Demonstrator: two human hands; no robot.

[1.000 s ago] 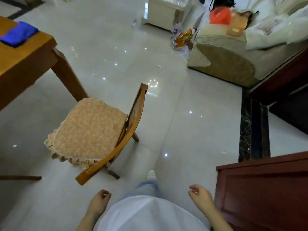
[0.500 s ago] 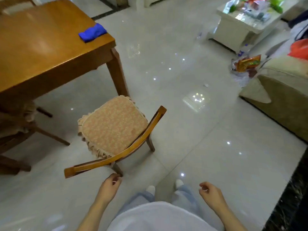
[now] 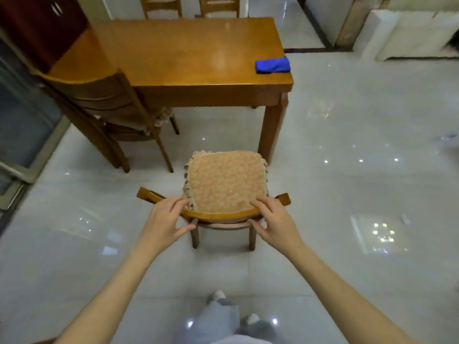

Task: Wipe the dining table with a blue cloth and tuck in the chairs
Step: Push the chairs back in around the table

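A wooden chair (image 3: 218,216) with an orange patterned cushion (image 3: 224,181) stands on the floor, pulled out from the near right corner of the wooden dining table (image 3: 173,53). Its curved back rail faces me. My left hand (image 3: 164,219) wraps the rail's left part, fingers over the top and thumb beneath. My right hand (image 3: 275,222) holds the right part the same way. A folded blue cloth (image 3: 273,65) lies on the table's near right corner, apart from both hands.
A second wooden chair (image 3: 109,103) stands at the table's left near side, seat partly under it. Two more chair backs (image 3: 161,6) show at the far side. A dark cabinet (image 3: 37,26) and glass door (image 3: 19,120) are left; glossy tiled floor extends right.
I have turned to face the table and the chair's back. Both hands rose from beside my body and closed around the chair's back rail.
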